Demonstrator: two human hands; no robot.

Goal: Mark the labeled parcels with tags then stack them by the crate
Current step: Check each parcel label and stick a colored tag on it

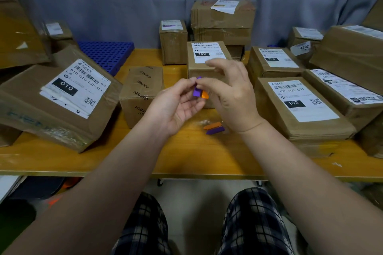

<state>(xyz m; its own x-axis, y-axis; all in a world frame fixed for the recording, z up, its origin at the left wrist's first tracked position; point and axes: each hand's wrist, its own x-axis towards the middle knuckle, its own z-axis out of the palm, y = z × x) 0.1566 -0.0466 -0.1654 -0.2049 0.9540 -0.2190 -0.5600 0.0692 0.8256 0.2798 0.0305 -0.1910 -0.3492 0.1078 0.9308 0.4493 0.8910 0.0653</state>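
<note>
Above the yellow table's (186, 157) two loose tags (213, 126), left hand (176, 107) and right hand (232, 97) pinch two held tags (196, 91).

010 parcel (62, 93) and 102 parcel (300, 107) flank an open table (186, 157) strip; the back seems crowded.

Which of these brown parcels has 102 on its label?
The flat parcel at the front right, just beside the right hand. Its label's black block reads 102; the other labels that can be read say 150 or 010.
</note>
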